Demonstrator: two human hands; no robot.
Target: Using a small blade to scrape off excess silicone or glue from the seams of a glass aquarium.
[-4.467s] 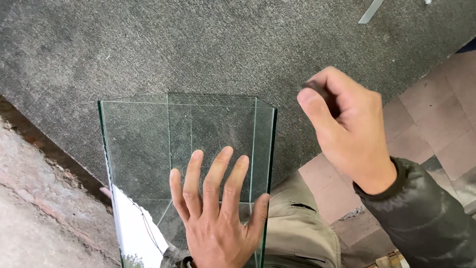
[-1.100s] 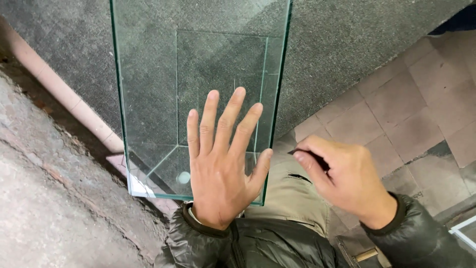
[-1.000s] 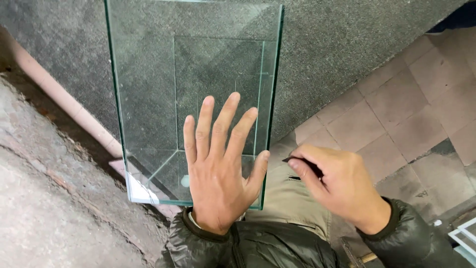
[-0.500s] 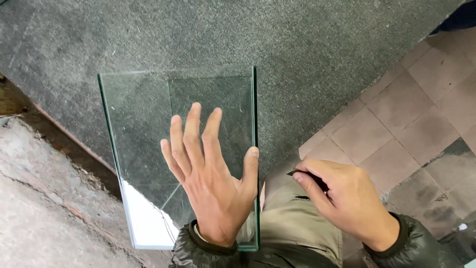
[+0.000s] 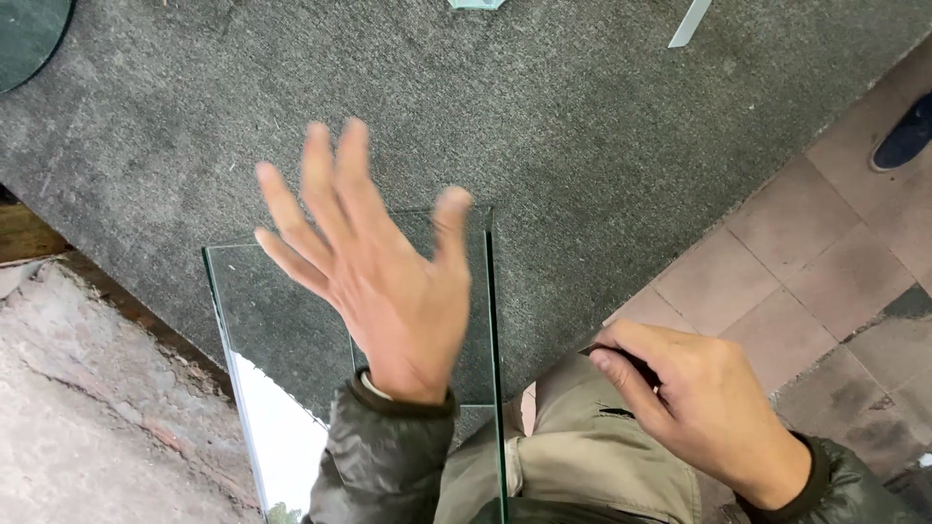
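Closest to me, at the bottom of the view, I see my own olive trousers (image 5: 592, 466) and the dark green jacket sleeves (image 5: 383, 456) running up from the lower edge. My right hand (image 5: 709, 408) sits low on the right, above the knee, with its fingers curled in around a small dark object (image 5: 631, 361) pinched between thumb and forefinger; I cannot tell what the object is, only that it is thin and dark. That hand is apart from the glass, off to its right.

My left hand (image 5: 388, 281) is spread wide, fingers fanned and blurred, palm down over the glass tank (image 5: 282, 349). From this view I cannot tell whether the palm touches the glass or is lifted just off it. The tank is a clear, rectangular, green-edged box of glass panes; its right edge runs as a straight vertical line between my two hands, and its left edge slants down toward the bottom of the frame. A bright patch of sky reflects in its lower left pane.

The tank lies on a grey carpeted surface (image 5: 582, 126) that fills the upper middle of the view. To the left is rough concrete ground (image 5: 87, 417); to the right, reddish paving tiles (image 5: 825, 262). Farthest off, a dark blue shoe (image 5: 905, 138) shows at the right edge, and a pale strip (image 5: 689, 23) lies at the top of the carpet.
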